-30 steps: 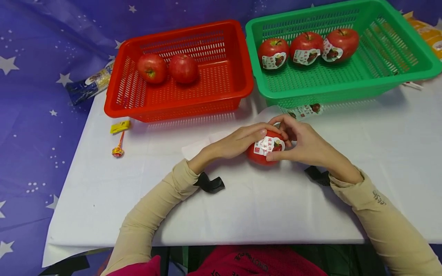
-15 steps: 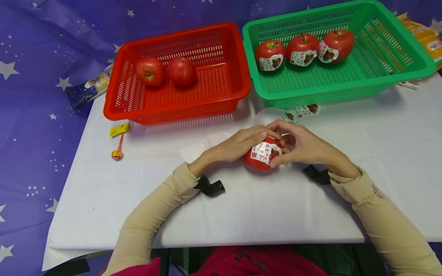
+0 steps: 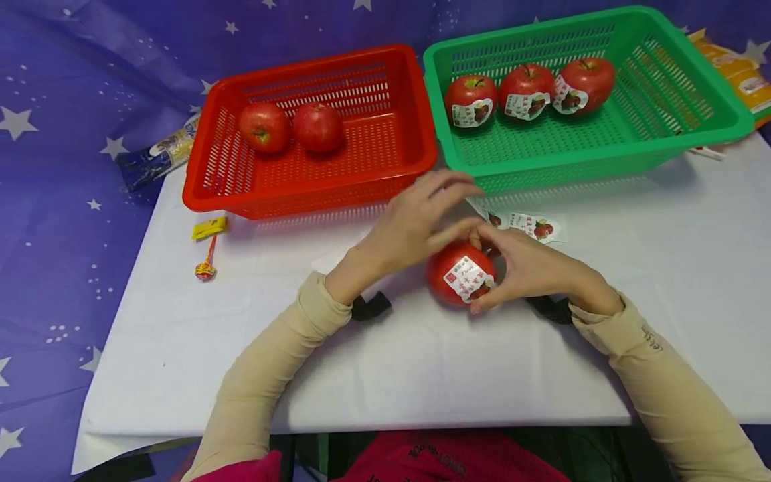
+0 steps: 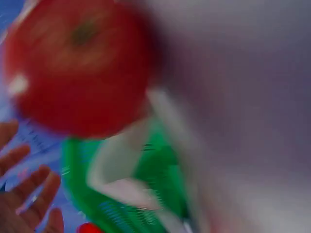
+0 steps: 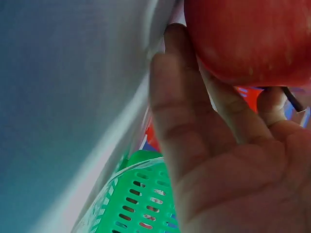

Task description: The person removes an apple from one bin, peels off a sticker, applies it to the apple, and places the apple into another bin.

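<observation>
A red apple (image 3: 452, 268) with a white label (image 3: 468, 278) rests on the white table (image 3: 181, 335), near its middle. My right hand (image 3: 524, 268) grips it from the right, index finger over the top and thumb at the front. My left hand (image 3: 415, 221) hovers just behind the apple with straight fingers reaching towards the green basket (image 3: 680, 127). Its thumb is close to the apple's top. The left wrist view is blurred, with the apple (image 4: 77, 63) above spread fingers (image 4: 24, 204). In the right wrist view, curled fingers (image 5: 194, 121) wrap the apple (image 5: 252, 39).
The green basket holds three labelled apples (image 3: 527, 87). A red basket (image 3: 415, 154) to its left holds two unlabelled apples (image 3: 292, 127). Loose label stickers (image 3: 533, 226) lie before the green basket. A lollipop (image 3: 205, 268), a yellow wrapper (image 3: 209, 226), a blue packet (image 3: 156, 150) and orange packets (image 3: 737, 73) lie around.
My left hand has let go of the apple and lifted towards the green basket with fingers straightened. The right hand has turned the apple so its label faces forward and lower.
</observation>
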`<state>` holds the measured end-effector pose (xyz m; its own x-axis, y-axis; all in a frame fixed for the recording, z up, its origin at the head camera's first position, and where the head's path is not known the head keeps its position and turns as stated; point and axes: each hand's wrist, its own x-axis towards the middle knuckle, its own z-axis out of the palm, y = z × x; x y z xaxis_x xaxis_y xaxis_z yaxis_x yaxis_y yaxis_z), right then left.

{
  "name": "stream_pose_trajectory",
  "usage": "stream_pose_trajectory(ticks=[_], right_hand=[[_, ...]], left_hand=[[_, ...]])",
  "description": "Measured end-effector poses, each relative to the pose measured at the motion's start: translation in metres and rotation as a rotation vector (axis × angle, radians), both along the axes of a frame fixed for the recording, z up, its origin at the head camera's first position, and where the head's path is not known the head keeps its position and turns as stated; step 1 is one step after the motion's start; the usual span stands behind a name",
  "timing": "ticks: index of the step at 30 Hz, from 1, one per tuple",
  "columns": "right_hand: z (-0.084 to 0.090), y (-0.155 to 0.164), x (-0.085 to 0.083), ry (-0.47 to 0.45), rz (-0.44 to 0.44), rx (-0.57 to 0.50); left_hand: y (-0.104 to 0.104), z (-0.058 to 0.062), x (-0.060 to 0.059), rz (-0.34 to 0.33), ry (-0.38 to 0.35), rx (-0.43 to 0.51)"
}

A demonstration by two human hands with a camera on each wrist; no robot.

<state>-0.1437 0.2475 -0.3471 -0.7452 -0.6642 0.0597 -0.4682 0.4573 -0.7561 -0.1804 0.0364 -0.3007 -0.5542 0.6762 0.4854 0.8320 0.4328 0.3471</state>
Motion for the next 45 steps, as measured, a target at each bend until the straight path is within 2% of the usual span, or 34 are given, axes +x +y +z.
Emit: stream_pose_trajectory(ticks=[2,5,7,9,11,13,16,19,21,23,27,29,31,33,36,40,43,45], right_hand=[[0.000,0.000,0.001,-0.007,0.006,-0.004],[0.000,-0.002,0.002,-0.036,0.005,-0.022],[0.001,-0.002,0.002,-0.059,-0.001,-0.031],[0.002,-0.003,0.002,-0.079,-0.007,-0.036],[0.003,-0.004,0.003,-0.084,-0.011,-0.033],[0.004,-0.005,0.003,-0.070,-0.008,-0.024],[0.007,-0.004,0.003,-0.018,0.033,-0.017],[0.020,0.003,0.001,0.048,0.067,-0.015],[0.039,0.011,-0.003,0.094,0.055,-0.018],[0.066,0.019,-0.011,0.148,0.004,-0.030],[0.118,0.034,-0.048,0.305,-0.157,-0.011],[0.134,0.037,-0.075,0.384,-0.237,0.072],[0.142,0.037,-0.102,0.398,-0.264,0.190],[0.141,0.033,-0.127,0.394,-0.222,0.338],[0.131,0.022,-0.155,0.289,-0.097,0.568],[0.109,0.006,-0.169,0.187,0.054,0.876],[0.095,0.000,-0.168,0.235,0.115,1.006],[0.091,0.000,-0.166,0.276,0.119,1.029]], left_hand=[[0.002,0.018,-0.013,0.069,-0.049,0.015],[0.005,0.035,-0.040,0.212,-0.188,-0.077],[0.008,0.038,-0.057,0.291,-0.276,-0.216],[0.012,0.037,-0.070,0.336,-0.377,-0.347],[0.014,0.034,-0.077,0.355,-0.450,-0.432],[0.014,0.034,-0.080,0.358,-0.506,-0.478],[0.015,0.035,-0.081,0.367,-0.520,-0.511],[0.018,0.036,-0.081,0.381,-0.505,-0.542],[0.019,0.037,-0.082,0.388,-0.492,-0.561],[0.020,0.038,-0.082,0.389,-0.472,-0.573],[0.019,0.038,-0.083,0.384,-0.469,-0.570],[0.019,0.038,-0.083,0.380,-0.484,-0.564],[0.019,0.039,-0.082,0.377,-0.502,-0.555],[0.019,0.039,-0.081,0.373,-0.509,-0.549],[0.020,0.038,-0.081,0.369,-0.515,-0.537],[0.022,0.038,-0.081,0.367,-0.528,-0.534],[0.024,0.037,-0.081,0.360,-0.524,-0.534],[0.025,0.036,-0.082,0.355,-0.517,-0.533]])
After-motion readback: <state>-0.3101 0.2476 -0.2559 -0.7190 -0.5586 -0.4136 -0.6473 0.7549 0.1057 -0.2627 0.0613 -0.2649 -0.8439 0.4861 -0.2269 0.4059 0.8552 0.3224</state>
